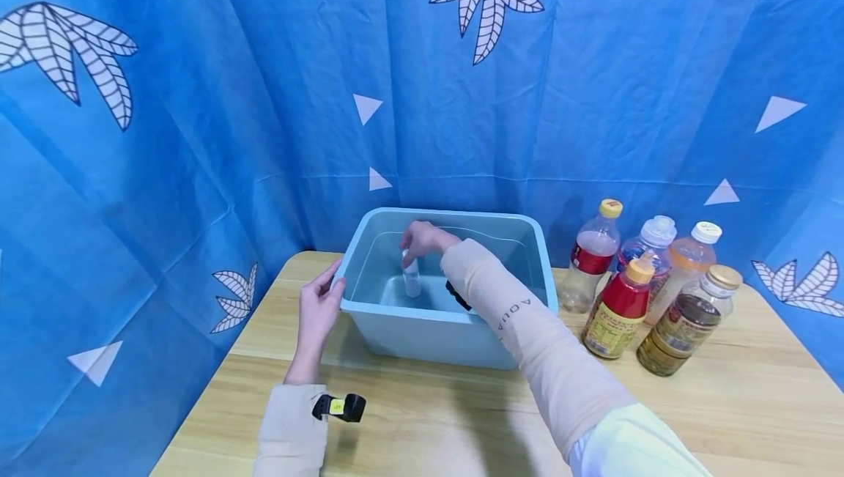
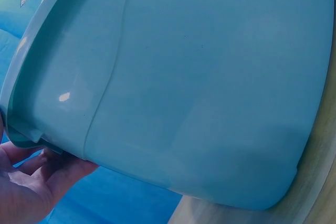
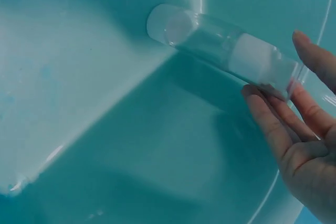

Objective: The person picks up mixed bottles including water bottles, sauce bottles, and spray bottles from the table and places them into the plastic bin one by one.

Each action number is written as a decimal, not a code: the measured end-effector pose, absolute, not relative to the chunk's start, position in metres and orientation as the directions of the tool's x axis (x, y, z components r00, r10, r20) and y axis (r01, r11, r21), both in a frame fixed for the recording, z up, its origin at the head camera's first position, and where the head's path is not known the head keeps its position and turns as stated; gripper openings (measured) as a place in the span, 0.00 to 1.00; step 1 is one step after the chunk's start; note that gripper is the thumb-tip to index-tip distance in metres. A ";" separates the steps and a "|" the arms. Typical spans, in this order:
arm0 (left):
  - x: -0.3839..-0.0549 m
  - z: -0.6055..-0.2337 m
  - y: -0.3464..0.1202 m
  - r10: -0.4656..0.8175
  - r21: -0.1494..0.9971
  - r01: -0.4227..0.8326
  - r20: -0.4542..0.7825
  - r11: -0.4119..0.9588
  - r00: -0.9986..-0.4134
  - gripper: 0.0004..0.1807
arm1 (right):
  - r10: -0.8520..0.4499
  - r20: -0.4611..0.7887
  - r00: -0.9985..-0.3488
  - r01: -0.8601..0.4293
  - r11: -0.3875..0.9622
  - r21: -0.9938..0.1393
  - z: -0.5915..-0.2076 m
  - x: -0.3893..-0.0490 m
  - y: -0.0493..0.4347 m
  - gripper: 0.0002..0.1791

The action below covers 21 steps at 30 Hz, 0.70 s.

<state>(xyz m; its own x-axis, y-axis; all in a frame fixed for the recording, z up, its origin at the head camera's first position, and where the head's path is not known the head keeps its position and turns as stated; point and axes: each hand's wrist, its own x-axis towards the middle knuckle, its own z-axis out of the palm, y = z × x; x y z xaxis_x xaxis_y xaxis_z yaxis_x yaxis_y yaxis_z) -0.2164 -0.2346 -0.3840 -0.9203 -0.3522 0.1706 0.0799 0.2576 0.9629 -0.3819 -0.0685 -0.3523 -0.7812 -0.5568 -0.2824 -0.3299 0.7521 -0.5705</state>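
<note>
A light blue plastic bin (image 1: 428,338) stands on the wooden table. My left hand (image 1: 319,308) grips its left rim, fingers under the lip in the left wrist view, where the hand (image 2: 31,182) shows at lower left. Inside the bin, a small clear cylindrical bottle (image 1: 412,283) with a whitish band stands near the left end. My right hand (image 1: 422,239) reaches into the bin at the bottle's top. In the right wrist view, the fingers (image 3: 270,124) touch or lie beside the upper end of the bottle (image 3: 210,40), while the thumb is spread apart from it.
Right of the bin stand several bottles: a yellow-capped one with a red label (image 1: 590,257), a red sauce bottle (image 1: 616,312), a gold-capped jar-like bottle (image 1: 686,323) and a white-capped orange one (image 1: 692,250). A blue patterned curtain (image 1: 461,132) hangs behind the table (image 1: 395,418).
</note>
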 end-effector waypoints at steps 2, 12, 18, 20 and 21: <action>-0.217 -0.385 -0.234 -0.352 0.964 0.084 0.173 0.253 -0.920 0.20 | -0.562 -0.272 -0.781 -0.338 0.747 -0.573 -0.351 -0.383 -0.068 0.24; -0.216 -0.385 -0.234 -0.369 0.961 0.092 0.188 0.262 -0.910 0.20 | -0.608 -0.220 -0.762 -0.394 0.707 -0.588 -0.334 -0.377 -0.068 0.25; -0.219 -0.386 -0.235 -0.363 0.964 0.078 0.170 0.254 -0.916 0.20 | -0.604 -0.189 -0.774 -0.401 0.699 -0.593 -0.319 -0.372 -0.063 0.24; -0.220 -0.384 -0.235 -0.360 0.966 0.067 0.157 0.250 -0.920 0.20 | -0.595 -0.180 -0.783 -0.394 0.699 -0.596 -0.313 -0.370 -0.060 0.23; -0.220 -0.384 -0.235 -0.358 0.966 0.062 0.152 0.250 -0.921 0.20 | -0.589 -0.175 -0.789 -0.390 0.700 -0.598 -0.310 -0.369 -0.059 0.23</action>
<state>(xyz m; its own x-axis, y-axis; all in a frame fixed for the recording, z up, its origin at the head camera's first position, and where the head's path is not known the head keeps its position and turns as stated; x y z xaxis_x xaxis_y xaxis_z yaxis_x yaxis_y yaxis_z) -0.2199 -0.2348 -0.3837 -0.9212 -0.3582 0.1522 0.0622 0.2504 0.9661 -0.3690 -0.0585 -0.3103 -0.7887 -0.5893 -0.1752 -0.3903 0.7002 -0.5979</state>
